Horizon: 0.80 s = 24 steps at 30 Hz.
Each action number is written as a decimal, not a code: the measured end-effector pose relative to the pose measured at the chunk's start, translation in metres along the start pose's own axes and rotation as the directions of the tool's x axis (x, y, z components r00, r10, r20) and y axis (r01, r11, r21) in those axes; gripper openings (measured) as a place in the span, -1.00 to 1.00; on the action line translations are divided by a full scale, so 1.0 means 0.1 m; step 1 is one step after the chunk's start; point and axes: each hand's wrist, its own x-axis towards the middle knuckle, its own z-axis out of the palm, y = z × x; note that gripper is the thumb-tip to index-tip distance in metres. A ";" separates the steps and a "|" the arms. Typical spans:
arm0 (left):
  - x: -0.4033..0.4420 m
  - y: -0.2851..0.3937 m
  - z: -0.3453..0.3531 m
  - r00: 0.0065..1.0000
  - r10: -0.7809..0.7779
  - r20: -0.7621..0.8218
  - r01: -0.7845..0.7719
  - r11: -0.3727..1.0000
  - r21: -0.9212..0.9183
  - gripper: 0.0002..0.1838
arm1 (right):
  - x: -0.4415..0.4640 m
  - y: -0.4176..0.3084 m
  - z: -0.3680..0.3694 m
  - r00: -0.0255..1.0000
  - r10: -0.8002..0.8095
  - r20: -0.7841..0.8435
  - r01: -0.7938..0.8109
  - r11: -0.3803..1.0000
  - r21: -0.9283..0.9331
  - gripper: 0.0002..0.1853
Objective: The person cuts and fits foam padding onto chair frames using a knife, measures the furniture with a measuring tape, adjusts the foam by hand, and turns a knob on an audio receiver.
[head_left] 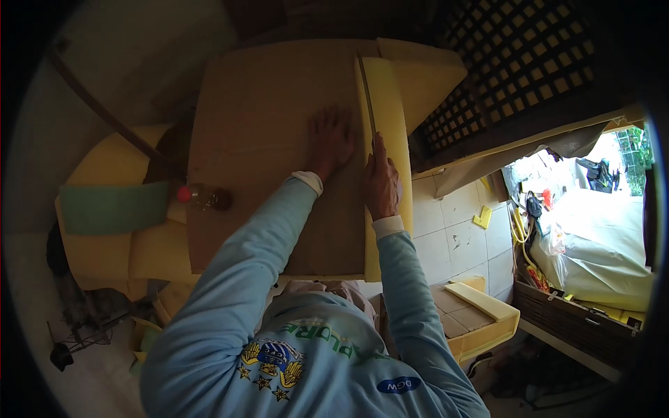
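Spreading the fingers of the left hand [331,143] open and flat, palm down, on the cardboard [258,132], right of its middle. Closing the fingers of the right hand [384,182] around the near end of a long blade [366,90], just beyond the cardboard's right edge. Pointing the blade away, along that edge, over the yellow foam [391,118] bordering the cardboard. Being unable to tell the blade's depth in the foam. Reaching in blue sleeves [247,237] from the cardboard's near side.

Seeing a red-capped bottle [209,198] on the cardboard near its left edge; being unable to tell upright from lying. Seeing a green sheet [115,207] left of the cardboard, resting on more yellow padding [104,258]. Seeing a dark lattice [516,63] right of the cardboard's far end, floor tiles [425,209] with a yellow scrap [482,217] farther down its right side, and a smaller block [481,317] right of its near corner.
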 end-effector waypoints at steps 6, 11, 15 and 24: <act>-0.04 -0.03 -0.14 1.000 0.007 -0.007 -0.007 0.997 -0.073 -0.32 | 0.04 -0.06 -0.02 1.000 0.010 0.008 -0.010 1.000 -0.005 -0.41; -0.61 -0.20 -0.63 0.999 0.029 -0.038 -0.030 0.999 -0.036 -0.33 | 0.07 -0.09 -0.04 0.999 0.043 0.031 -0.042 0.999 -0.031 -0.43; -1.35 -0.42 -1.02 0.999 0.036 0.018 -0.033 0.990 -0.136 -0.37 | -0.07 -0.02 -0.05 1.000 0.010 -0.005 -0.010 0.999 -0.034 -0.43; -2.68 -0.86 -1.90 0.998 0.060 0.017 -0.052 0.955 -0.293 -0.74 | 0.17 -0.09 0.08 0.999 -0.018 -0.029 0.015 0.995 -0.102 -0.43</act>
